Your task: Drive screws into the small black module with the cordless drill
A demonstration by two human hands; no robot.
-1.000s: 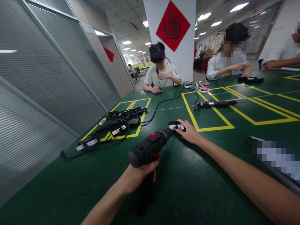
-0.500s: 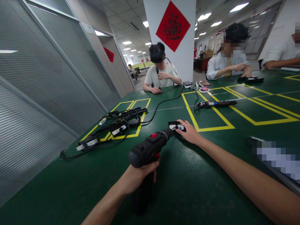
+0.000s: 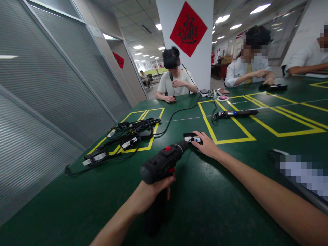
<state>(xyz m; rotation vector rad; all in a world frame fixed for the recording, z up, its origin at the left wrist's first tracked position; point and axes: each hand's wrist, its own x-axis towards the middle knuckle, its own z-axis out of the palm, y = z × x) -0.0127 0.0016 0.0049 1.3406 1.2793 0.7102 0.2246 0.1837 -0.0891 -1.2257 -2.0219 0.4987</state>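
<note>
My left hand [image 3: 151, 193] is wrapped round the grip of a black cordless drill [image 3: 162, 164] with a red switch on top. The drill's nose points at a small black part with a white label [image 3: 191, 138] lying on the green table [image 3: 205, 205]. My right hand [image 3: 207, 145] reaches forward and presses down on that part, fingers closed over its right end. The drill tip meets the part's left side.
A pile of black cabled parts [image 3: 123, 140] lies in a yellow-taped box to the left. A corded tool [image 3: 235, 113] rests in another yellow box ahead. Three other people sit at the far side. A blurred object [image 3: 299, 171] lies at right.
</note>
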